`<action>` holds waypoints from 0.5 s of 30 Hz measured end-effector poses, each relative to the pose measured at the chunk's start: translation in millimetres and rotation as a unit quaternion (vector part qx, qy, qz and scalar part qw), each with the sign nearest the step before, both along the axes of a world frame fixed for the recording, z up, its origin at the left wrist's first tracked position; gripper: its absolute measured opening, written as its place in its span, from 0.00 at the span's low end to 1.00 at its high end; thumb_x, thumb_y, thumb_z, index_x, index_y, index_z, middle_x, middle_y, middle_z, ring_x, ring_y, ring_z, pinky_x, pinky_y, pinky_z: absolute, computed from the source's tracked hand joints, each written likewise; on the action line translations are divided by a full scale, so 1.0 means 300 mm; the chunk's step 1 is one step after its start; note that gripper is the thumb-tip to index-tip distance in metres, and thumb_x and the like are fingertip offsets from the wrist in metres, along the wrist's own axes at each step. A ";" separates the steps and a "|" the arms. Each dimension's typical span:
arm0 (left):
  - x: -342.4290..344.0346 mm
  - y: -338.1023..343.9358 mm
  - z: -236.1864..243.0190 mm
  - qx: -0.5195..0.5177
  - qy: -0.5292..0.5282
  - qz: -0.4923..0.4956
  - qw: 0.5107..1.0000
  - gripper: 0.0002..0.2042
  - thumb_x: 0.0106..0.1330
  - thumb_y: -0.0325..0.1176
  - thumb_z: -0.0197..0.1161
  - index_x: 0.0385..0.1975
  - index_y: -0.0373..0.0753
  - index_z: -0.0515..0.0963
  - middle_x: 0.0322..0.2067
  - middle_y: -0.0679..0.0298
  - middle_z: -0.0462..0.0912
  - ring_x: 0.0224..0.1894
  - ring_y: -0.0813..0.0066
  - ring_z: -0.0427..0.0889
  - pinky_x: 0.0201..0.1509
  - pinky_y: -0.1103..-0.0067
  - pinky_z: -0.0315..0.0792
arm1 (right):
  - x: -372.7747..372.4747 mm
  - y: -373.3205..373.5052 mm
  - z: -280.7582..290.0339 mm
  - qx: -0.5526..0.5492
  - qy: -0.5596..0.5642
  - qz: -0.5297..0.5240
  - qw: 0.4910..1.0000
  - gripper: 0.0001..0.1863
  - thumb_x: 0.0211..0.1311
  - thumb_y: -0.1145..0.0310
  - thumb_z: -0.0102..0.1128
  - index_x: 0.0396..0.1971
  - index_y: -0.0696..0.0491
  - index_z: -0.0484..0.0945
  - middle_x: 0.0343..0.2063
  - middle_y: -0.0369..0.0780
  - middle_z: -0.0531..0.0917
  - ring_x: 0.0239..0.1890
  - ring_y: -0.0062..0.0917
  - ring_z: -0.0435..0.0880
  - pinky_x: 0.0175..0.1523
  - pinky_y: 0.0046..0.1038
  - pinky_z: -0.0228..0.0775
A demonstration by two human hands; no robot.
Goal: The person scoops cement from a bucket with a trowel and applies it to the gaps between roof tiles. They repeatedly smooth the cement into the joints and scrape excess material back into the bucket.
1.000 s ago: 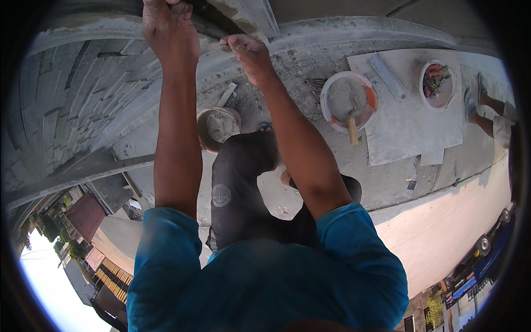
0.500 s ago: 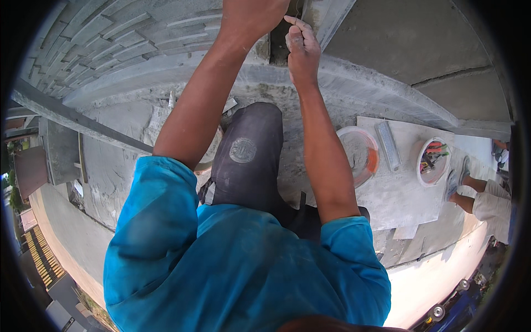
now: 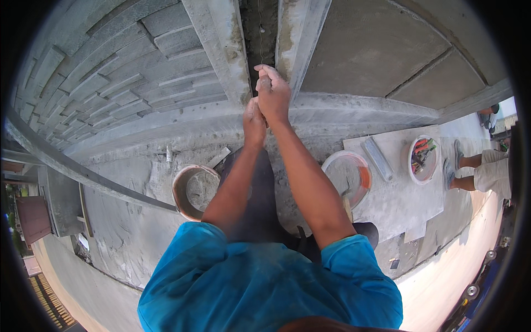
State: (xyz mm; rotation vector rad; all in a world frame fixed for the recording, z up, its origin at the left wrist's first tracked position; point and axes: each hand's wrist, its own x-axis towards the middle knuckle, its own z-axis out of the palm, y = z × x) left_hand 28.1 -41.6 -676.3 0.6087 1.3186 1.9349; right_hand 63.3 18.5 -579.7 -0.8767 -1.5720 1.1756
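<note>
A thin string or wire [image 3: 260,51] hangs down a dark vertical groove [image 3: 263,27] between two pale grey wall edges. My right hand [image 3: 275,95], dusty with cement, is closed on it, fingers curled with the strand rising from them. Just below and left, against its wrist, my left hand [image 3: 255,123] is closed too; what its fingers hold is hidden. Both hands are in front of the foot of the groove, over my dark-trousered knee. I cannot tell whether the strand is string or wire.
An emptied-looking bucket [image 3: 196,193] stands left of my leg. To the right are a mortar bucket [image 3: 347,176], a metal straightedge [image 3: 378,159] and a tool bucket [image 3: 422,161], near a board [image 3: 406,207]. Another person's legs [image 3: 470,170] are at far right. Stacked-stone cladding [image 3: 121,66] covers the left wall.
My left hand has come down from the upper wall to beside the right hand. My view has shifted, showing more of the groove and the strand. The left bucket now shows.
</note>
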 end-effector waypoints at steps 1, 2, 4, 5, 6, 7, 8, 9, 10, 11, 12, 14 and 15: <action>0.004 0.006 0.008 0.003 0.038 0.014 0.999 0.15 0.78 0.39 0.50 0.53 0.34 0.74 0.42 0.65 0.81 0.44 0.75 0.79 0.49 0.75 0.73 | -0.002 0.005 0.002 0.006 0.001 -0.006 1.000 0.13 0.71 0.67 0.50 0.46 0.54 0.82 0.23 0.37 0.80 0.25 0.21 0.77 0.35 0.26 0.71; 0.015 0.013 0.015 0.022 0.116 0.038 0.992 0.14 0.77 0.37 0.52 0.52 0.34 0.75 0.43 0.64 0.82 0.45 0.74 0.79 0.50 0.75 0.73 | -0.005 0.008 0.004 0.012 0.002 -0.012 1.000 0.14 0.71 0.67 0.50 0.47 0.54 0.82 0.24 0.37 0.80 0.26 0.21 0.78 0.37 0.26 0.72; 0.019 0.011 0.026 0.044 0.212 0.073 0.974 0.13 0.74 0.35 0.56 0.52 0.34 0.76 0.43 0.63 0.83 0.46 0.74 0.80 0.52 0.75 0.73 | -0.020 -0.012 0.023 0.017 0.016 -0.020 1.000 0.15 0.70 0.70 0.49 0.50 0.55 0.81 0.27 0.38 0.82 0.28 0.23 0.80 0.40 0.26 0.73; 0.016 0.011 0.033 0.050 0.228 0.081 0.969 0.13 0.72 0.33 0.57 0.51 0.33 0.77 0.44 0.62 0.83 0.47 0.74 0.80 0.53 0.75 0.72 | -0.027 -0.028 0.031 0.020 0.029 -0.024 0.999 0.16 0.68 0.73 0.49 0.51 0.54 0.81 0.29 0.39 0.83 0.30 0.24 0.81 0.41 0.26 0.74; 0.015 0.014 0.038 0.056 0.242 0.088 0.965 0.14 0.70 0.32 0.59 0.51 0.33 0.77 0.44 0.62 0.84 0.48 0.73 0.80 0.53 0.75 0.72 | -0.031 -0.038 0.041 0.024 0.039 -0.030 0.999 0.18 0.66 0.75 0.48 0.53 0.54 0.80 0.31 0.39 0.84 0.31 0.26 0.82 0.43 0.26 0.74; 0.002 0.019 0.023 0.037 0.242 0.067 0.967 0.14 0.69 0.32 0.60 0.51 0.33 0.77 0.45 0.62 0.84 0.49 0.73 0.80 0.54 0.75 0.72 | -0.044 -0.035 0.038 0.049 0.068 -0.043 0.996 0.18 0.65 0.76 0.49 0.53 0.54 0.80 0.32 0.39 0.84 0.32 0.26 0.83 0.42 0.26 0.75; -0.020 0.024 -0.002 0.017 0.242 0.047 0.969 0.15 0.68 0.31 0.61 0.51 0.32 0.77 0.46 0.61 0.84 0.50 0.73 0.80 0.55 0.75 0.72 | -0.058 -0.028 0.032 0.075 0.097 -0.055 0.991 0.19 0.65 0.77 0.50 0.54 0.54 0.79 0.33 0.39 0.84 0.32 0.26 0.83 0.42 0.27 0.75; -0.028 0.028 0.007 -0.003 0.241 0.028 0.970 0.16 0.67 0.31 0.62 0.52 0.32 0.77 0.47 0.61 0.84 0.50 0.74 0.80 0.56 0.75 0.72 | -0.065 -0.024 0.038 0.101 0.124 -0.066 0.985 0.19 0.64 0.78 0.51 0.54 0.54 0.79 0.33 0.39 0.84 0.32 0.26 0.83 0.41 0.27 0.76; -0.022 0.026 0.014 -0.005 0.241 0.029 0.970 0.16 0.67 0.31 0.62 0.52 0.32 0.77 0.47 0.62 0.84 0.50 0.74 0.80 0.55 0.76 0.72 | -0.066 -0.020 0.044 0.129 0.135 -0.074 0.980 0.19 0.65 0.79 0.53 0.54 0.54 0.79 0.35 0.40 0.85 0.33 0.26 0.84 0.41 0.26 0.76; -0.009 0.018 0.021 -0.008 0.242 0.031 0.970 0.15 0.67 0.30 0.62 0.51 0.32 0.77 0.47 0.62 0.83 0.50 0.75 0.79 0.55 0.76 0.72 | -0.064 -0.016 0.050 0.157 0.146 -0.082 0.973 0.18 0.65 0.79 0.54 0.54 0.54 0.79 0.36 0.41 0.85 0.34 0.25 0.84 0.41 0.25 0.77; -0.001 0.008 0.036 -0.013 0.243 0.032 0.969 0.15 0.67 0.30 0.62 0.51 0.31 0.77 0.47 0.62 0.83 0.50 0.75 0.79 0.55 0.76 0.72 | -0.064 -0.020 0.064 0.183 0.157 -0.089 0.966 0.18 0.66 0.79 0.55 0.54 0.54 0.79 0.37 0.42 0.85 0.35 0.24 0.85 0.41 0.24 0.77; -0.004 0.021 0.027 0.036 0.201 0.020 0.979 0.14 0.68 0.29 0.62 0.51 0.31 0.77 0.46 0.63 0.83 0.49 0.76 0.78 0.55 0.77 0.72 | -0.074 0.022 0.067 0.278 0.123 -0.121 0.945 0.19 0.65 0.79 0.57 0.55 0.53 0.80 0.38 0.42 0.85 0.36 0.25 0.86 0.42 0.25 0.78; -0.004 0.027 0.024 0.061 0.177 0.012 0.982 0.14 0.68 0.29 0.61 0.51 0.31 0.77 0.46 0.63 0.83 0.49 0.77 0.78 0.55 0.77 0.72 | -0.077 0.040 0.074 0.325 0.103 -0.137 0.930 0.19 0.64 0.80 0.58 0.55 0.53 0.80 0.38 0.42 0.86 0.37 0.26 0.86 0.42 0.26 0.79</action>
